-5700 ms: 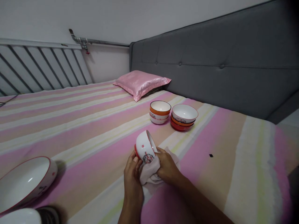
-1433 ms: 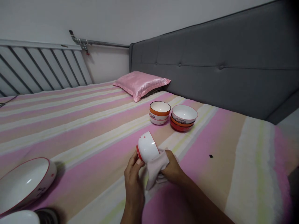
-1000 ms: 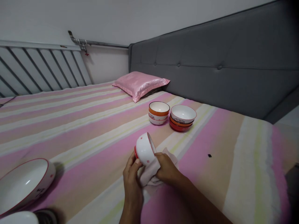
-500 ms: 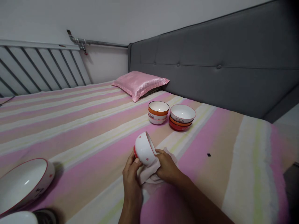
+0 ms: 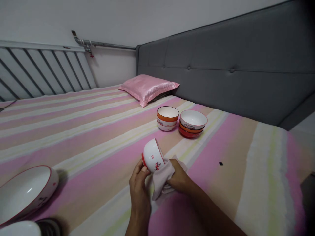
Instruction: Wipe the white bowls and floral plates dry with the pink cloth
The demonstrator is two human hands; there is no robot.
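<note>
A small white bowl point(image 5: 152, 154) with a red rim, a red foot and red blossom marks is tilted on its side above the bed. My left hand point(image 5: 139, 178) is closed round its foot, with the opening facing right. A pale pink cloth point(image 5: 162, 177) is gripped in my right hand point(image 5: 178, 175) and pressed over the bowl's lower right rim. The cloth hides part of my right fingers. Beyond my hands stand two stacks of bowls: one topped by an orange bowl point(image 5: 167, 114), the other by a white bowl point(image 5: 194, 119).
A large white bowl point(image 5: 27, 191) sits at the left, with another white dish point(image 5: 21, 229) cut off below it. The striped sheet point(image 5: 93, 141) carries a small black scrap point(image 5: 220, 163). Behind are a pink pillow point(image 5: 147, 87) and a grey headboard point(image 5: 221, 49).
The held bowl has turned in my left hand, bringing its red blossom pattern into sight. My right hand has shifted slightly right, and the cloth now folds over the bowl's rim differently.
</note>
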